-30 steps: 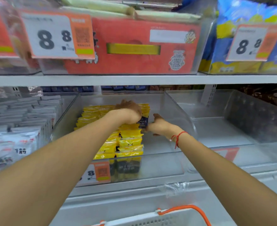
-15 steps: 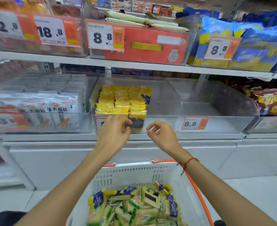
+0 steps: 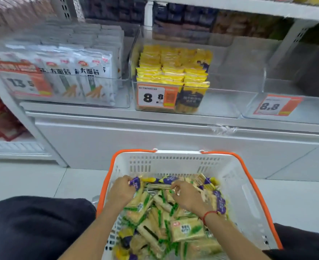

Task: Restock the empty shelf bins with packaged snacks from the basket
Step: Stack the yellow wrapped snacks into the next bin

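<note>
1. Hands first: your left hand (image 3: 121, 191) is down in the white basket (image 3: 249, 199), its grip curled round a purple-and-yellow packet (image 3: 135, 183) at the far left of the heap.
2. Your right hand (image 3: 187, 197), with a red cord at the wrist, lies on the snack packets (image 3: 187, 229) near the middle of the basket. Its fingers curl down into the pile, but motion blur hides whether that grip has closed on anything, so you cannot tell.
3. The basket has an orange rim and handle and sits on the pale floor between your dark-clothed knees, heaped with green-and-cream and purple-and-yellow packets.
4. On the shelf above, the middle clear bin (image 3: 230, 102) holds rows of yellow packets (image 3: 173, 70) on its left side behind an "8.8" price tag (image 3: 156, 97); its right side is bare.
5. The clear bin to the right (image 3: 316, 109), also tagged "8.8", shows no stock.
6. The bin to the left holds white packets (image 3: 76, 72) standing in rows.
</note>
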